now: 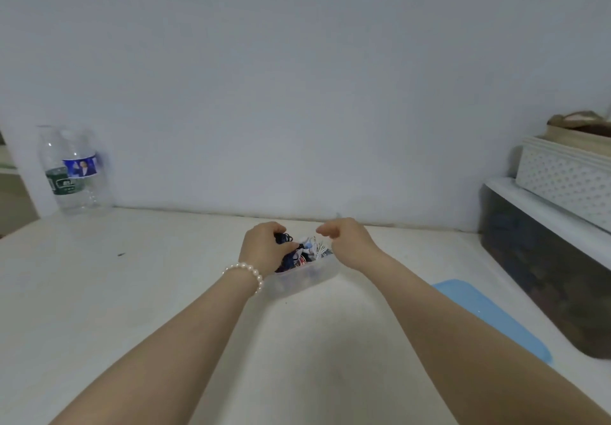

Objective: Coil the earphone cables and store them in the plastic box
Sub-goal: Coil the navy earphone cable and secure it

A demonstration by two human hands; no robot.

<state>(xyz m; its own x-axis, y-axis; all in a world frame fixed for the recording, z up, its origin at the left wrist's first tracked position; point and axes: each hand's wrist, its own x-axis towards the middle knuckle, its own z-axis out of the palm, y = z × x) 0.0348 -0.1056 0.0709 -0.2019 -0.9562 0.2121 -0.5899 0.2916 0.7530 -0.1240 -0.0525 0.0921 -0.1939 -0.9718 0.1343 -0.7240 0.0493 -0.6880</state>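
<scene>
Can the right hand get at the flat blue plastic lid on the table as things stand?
Probably yes. The right hand hovers by the clear plastic box with no visible grip on anything, and the flat blue plastic lid lies uncovered on the white table beside the right forearm, nothing between them.

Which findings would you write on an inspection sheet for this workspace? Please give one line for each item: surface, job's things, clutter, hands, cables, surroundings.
Surface: white table, a small dark speck on its left part.
Job's things: clear plastic box at the centre, with dark and white earphone cables inside; blue lid lies flat to its right.
Clutter: water bottle stands at the far left by the wall.
Hands: left hand, with a pearl bracelet on the wrist, grips a dark cable bundle over the box; right hand is curled above the box's right end, whether it holds a cable cannot be told.
Cables: tangled together in the box, none seen on the table.
Surroundings: plain white wall; dark storage bin at right with a white perforated basket on top.
</scene>
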